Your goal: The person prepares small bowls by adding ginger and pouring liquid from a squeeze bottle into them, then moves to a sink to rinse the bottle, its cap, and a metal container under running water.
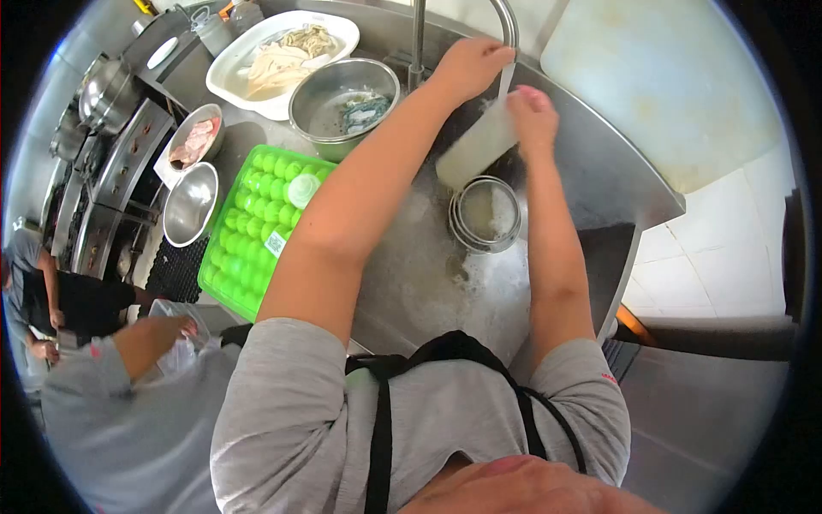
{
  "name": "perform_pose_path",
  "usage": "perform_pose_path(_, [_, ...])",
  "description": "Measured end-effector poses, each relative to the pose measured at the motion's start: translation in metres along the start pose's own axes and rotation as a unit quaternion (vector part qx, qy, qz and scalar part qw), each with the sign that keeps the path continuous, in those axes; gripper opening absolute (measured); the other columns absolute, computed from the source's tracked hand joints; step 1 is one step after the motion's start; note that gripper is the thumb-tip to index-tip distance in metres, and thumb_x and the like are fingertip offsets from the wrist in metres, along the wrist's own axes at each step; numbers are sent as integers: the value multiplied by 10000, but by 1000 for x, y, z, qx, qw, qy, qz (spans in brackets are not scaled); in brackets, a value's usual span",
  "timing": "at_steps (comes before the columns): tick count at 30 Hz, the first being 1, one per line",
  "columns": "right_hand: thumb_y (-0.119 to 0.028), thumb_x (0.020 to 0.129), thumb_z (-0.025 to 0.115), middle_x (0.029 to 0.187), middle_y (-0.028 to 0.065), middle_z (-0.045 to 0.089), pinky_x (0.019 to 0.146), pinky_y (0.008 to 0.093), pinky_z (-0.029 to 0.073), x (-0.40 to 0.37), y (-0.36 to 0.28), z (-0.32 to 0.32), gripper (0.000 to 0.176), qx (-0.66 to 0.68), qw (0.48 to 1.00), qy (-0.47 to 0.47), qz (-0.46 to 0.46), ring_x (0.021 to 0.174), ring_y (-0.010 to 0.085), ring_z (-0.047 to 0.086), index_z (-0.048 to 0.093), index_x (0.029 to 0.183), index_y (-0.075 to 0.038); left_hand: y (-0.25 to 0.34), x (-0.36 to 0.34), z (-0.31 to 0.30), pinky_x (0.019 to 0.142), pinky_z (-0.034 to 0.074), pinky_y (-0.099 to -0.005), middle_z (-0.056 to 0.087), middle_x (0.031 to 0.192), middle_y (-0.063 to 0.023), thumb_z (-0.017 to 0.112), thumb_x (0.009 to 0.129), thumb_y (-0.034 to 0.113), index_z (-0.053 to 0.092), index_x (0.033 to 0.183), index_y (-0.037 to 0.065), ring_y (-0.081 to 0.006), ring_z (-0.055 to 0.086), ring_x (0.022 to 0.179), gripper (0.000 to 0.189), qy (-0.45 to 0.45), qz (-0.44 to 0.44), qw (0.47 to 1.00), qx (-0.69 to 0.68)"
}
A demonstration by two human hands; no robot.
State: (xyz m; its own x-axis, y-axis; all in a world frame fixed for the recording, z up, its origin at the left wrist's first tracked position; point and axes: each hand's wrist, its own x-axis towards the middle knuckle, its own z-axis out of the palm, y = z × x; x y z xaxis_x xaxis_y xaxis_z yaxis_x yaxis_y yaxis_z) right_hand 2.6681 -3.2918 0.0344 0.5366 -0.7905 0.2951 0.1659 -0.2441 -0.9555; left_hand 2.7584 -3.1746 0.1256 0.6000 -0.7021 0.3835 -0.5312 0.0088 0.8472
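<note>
My left hand (473, 68) reaches to the tip of the curved metal faucet (506, 19), its fingers closed at the spout. Water runs down from there. Just below and to the right, my right hand (534, 122) grips a tall translucent plastic container (476, 151) near its upper end, slightly blurred. The container is tilted under the stream, and its inside is hidden. Below it, several nested round metal cups (488, 214) stand in the metal sink (402, 291), with cloudy liquid in the top one. Suds and water lie on the sink bottom.
Left of the sink are a metal pot (334, 128) with a scrubbing pad, a white basin (224, 81) with cloths, a green egg tray (248, 283), a metal bowl (191, 206) and a bowl of meat (199, 137). Two co-workers stand at left. A pale board (659, 86) leans at right.
</note>
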Motion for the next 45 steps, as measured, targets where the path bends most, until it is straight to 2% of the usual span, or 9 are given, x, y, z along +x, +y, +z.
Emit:
perform_pose_path(6, [-192, 739, 605, 867, 96, 592, 729, 320, 455, -6, 62, -30, 290, 298, 924, 11, 237, 784, 201, 565, 556, 937, 14, -107, -74, 3, 978, 277, -328, 359, 1283, -214, 692, 596, 522, 244, 1280, -80, -278, 368, 1181, 1016, -332, -216, 905, 154])
perform_pose_path(13, [-537, 814, 371, 1054, 145, 551, 848, 457, 395, -82, 114, 1, 571, 513, 739, 6, 436, 943, 322, 521, 526, 1011, -23, -22, -90, -12, 560, 502, -409, 511, 1097, -188, 596, 630, 526, 306, 1270, -1, -300, 585, 838, 879, -422, -321, 824, 200])
perform_pose_path(15, [-546, 819, 355, 1065, 144, 533, 850, 454, 389, -95, 97, 13, 583, 484, 767, 20, 420, 957, 317, 510, 498, 1058, -34, 0, -89, -16, 508, 504, -394, 520, 1079, -199, 555, 633, 545, 311, 1264, -11, -310, 605, 753, 876, -424, -333, 820, 192])
perform_pose_path(23, [-506, 819, 406, 1032, 142, 528, 856, 459, 378, -94, 60, 29, 511, 432, 807, -82, 394, 978, 314, 486, 495, 1032, -50, 21, -119, -33, 622, 503, -381, 534, 1059, -216, 527, 681, 436, 439, 1168, -20, -313, 587, 847, 673, -342, -274, 872, 218])
perform_pose_path(26, [-354, 760, 588, 1015, 125, 530, 834, 427, 401, -52, 61, 13, 405, 363, 821, -178, 404, 931, 288, 513, 490, 1025, -63, -17, -155, -55, 804, 441, -394, 520, 1081, -208, 565, 703, 435, 479, 1126, 2, -307, 523, 986, 612, -143, -162, 925, 312])
perform_pose_path(28, [-246, 718, 643, 992, 106, 537, 806, 397, 420, -41, 46, 14, 386, 207, 941, -133, 233, 885, 258, 532, 489, 1019, -60, -34, -173, -81, 857, 392, -399, 494, 1071, -253, 631, 652, 435, 490, 1109, -10, -351, 463, 1036, 654, 63, -131, 935, 324])
perform_pose_path(32, [-76, 623, 708, 947, 74, 551, 744, 339, 444, -28, 3, 9, 481, 205, 977, 11, 52, 819, 200, 550, 469, 1040, -46, -72, -210, -123, 896, 365, -412, 424, 1128, -278, 686, 654, 316, 441, 1171, 50, -392, 417, 1056, 631, 232, -170, 852, 437])
perform_pose_path(36, [-58, 613, 696, 976, 92, 539, 722, 308, 449, -36, 6, 19, 561, -30, 988, -128, 83, 825, 186, 543, 413, 1097, -38, -92, -232, -125, 886, 360, -413, 452, 1098, -250, 664, 658, 233, 417, 1191, 61, -366, 429, 1037, 613, 144, -202, 869, 429])
perform_pose_path(45, [-115, 673, 579, 970, 134, 535, 744, 388, 454, -16, 18, 16, 499, 242, 946, -112, 186, 858, 249, 543, 409, 1139, -69, -52, -173, -75, 920, 314, -389, 453, 1105, -210, 607, 724, 152, 395, 1165, 9, -336, 417, 1040, 510, 186, 12, 965, 185])
